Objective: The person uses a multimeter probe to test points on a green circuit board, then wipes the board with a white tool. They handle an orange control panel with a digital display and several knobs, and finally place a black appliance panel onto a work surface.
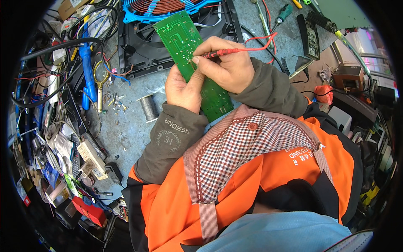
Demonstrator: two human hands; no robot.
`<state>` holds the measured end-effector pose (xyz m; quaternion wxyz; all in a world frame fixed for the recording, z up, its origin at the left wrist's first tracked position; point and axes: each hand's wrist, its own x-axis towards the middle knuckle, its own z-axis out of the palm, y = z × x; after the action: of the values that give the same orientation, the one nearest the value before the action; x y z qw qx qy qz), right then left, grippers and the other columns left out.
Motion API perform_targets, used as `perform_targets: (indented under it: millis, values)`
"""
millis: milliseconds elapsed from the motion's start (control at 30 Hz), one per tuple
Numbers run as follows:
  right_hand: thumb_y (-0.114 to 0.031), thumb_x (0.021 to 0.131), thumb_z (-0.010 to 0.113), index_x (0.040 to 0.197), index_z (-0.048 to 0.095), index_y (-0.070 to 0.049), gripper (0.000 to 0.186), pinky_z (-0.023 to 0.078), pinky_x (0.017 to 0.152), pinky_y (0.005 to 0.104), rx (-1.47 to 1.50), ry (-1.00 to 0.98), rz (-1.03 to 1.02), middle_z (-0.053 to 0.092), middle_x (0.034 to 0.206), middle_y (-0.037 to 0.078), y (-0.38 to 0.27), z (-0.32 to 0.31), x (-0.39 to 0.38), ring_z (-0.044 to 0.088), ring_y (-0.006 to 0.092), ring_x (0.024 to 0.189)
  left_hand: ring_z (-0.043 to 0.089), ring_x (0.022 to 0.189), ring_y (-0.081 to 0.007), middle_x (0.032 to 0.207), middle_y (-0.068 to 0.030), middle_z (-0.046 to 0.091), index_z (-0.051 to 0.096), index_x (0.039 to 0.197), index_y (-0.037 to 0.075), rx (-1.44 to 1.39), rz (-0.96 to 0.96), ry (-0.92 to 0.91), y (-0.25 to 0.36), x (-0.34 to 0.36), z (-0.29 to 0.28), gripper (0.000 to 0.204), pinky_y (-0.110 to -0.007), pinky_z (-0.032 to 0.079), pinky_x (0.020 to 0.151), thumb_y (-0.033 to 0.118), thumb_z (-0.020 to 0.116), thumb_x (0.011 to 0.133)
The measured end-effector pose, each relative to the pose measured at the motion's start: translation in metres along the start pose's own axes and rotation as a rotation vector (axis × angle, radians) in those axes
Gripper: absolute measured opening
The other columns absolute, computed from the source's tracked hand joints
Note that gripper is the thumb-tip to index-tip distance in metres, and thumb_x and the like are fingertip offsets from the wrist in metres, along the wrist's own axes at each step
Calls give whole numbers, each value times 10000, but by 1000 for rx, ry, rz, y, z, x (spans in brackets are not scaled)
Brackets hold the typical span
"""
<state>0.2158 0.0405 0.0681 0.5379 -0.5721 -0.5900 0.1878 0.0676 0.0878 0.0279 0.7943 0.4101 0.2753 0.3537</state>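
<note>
A long green circuit board (pixel 216 98) is held tilted above the bench, its soldered side facing up. My left hand (pixel 184 90) grips the board by its left edge, with the thumb lying across its face. In my right hand (pixel 231 69) is a red test probe (pixel 223 52), pinched between thumb and fingers and slanting to the left. Its tip points at the solder joints in the board's upper middle, but my fingers make it hard to tell whether it touches. A red lead (pixel 268 42) runs from the probe to the upper right.
Behind the board lies a black housing (pixel 127 56) with a copper coil in a blue frame (pixel 131 17). A solder spool (pixel 148 108) and a magnifying glass (pixel 100 77) are to its left. Tangled cables and a cream power strip (pixel 92 158) crowd the left side. A green-handled screwdriver (pixel 285 12) lies upper right.
</note>
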Motion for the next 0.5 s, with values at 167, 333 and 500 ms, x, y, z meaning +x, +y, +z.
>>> perform_targets:
  millis: [167, 333, 500]
  values:
    - [-99, 882, 730, 952, 673, -6, 130, 536, 648, 345, -8, 6, 3, 686, 834, 124, 2, 0, -1, 694, 236, 740, 669, 1014, -146, 1176, -72, 693, 624, 1239, 6, 0, 18, -11, 0, 0, 0, 246, -287, 565, 876, 50, 680, 1004]
    - [-98, 880, 731, 951, 670, -3, 134, 534, 644, 344, -25, -13, -5, 684, 835, 125, 1, -3, -1, 690, 233, 733, 668, 1006, -143, 1172, -69, 693, 627, 1234, 8, -2, 20, -9, 0, 1, 1, 235, -282, 563, 868, 55, 675, 1009]
    - [-91, 876, 727, 948, 671, -1, 128, 533, 641, 341, -17, 3, -5, 682, 833, 128, 2, -2, -2, 688, 230, 731, 653, 996, -115, 1142, -49, 693, 630, 1217, 24, 2, 4, -9, 1, 0, 1, 222, -269, 549, 855, 82, 688, 1010]
